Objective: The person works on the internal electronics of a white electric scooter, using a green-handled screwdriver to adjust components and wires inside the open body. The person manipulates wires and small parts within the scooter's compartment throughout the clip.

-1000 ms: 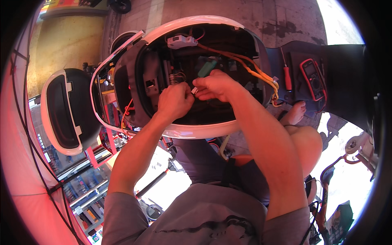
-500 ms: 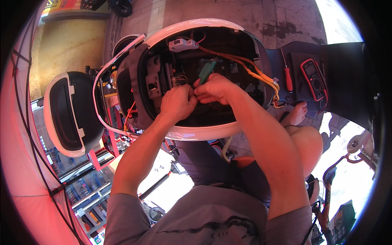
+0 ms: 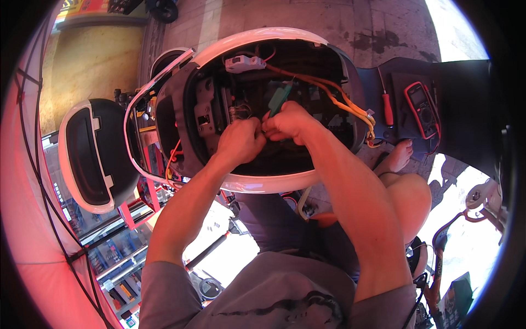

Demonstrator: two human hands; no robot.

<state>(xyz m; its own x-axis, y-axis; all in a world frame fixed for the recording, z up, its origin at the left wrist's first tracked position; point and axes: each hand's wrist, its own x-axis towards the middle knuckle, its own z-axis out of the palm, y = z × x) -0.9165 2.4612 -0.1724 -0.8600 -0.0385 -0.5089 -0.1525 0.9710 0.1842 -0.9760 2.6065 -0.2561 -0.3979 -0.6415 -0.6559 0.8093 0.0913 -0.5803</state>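
Observation:
Both my hands meet inside the open, dark body of a scooter [image 3: 257, 185], which has a white rim. My right hand [image 3: 293, 122] is closed around a green-handled tool [image 3: 278, 100] with a thin tip pointing up and away; its exact kind is unclear. The fingertips of that hand are against those of my left hand [image 3: 241, 140]. My left fingers are curled and pinched, and whatever they grip is hidden. Just beyond the left hand lies a bundle of thin wires [image 3: 239, 111] beside a grey metal bracket [image 3: 205, 116].
A white circuit breaker [image 3: 244, 63] sits at the compartment's far edge, with thick orange cables [image 3: 339, 98] running right. On the dark seat at right lie a red-handled screwdriver [image 3: 388, 109] and a red multimeter [image 3: 423, 109]. A white-and-black cover panel [image 3: 104, 153] stands left.
My two hands stay close together in nearly the same place. The green-handled tool has tilted very slightly; the whole view has shifted a little downward.

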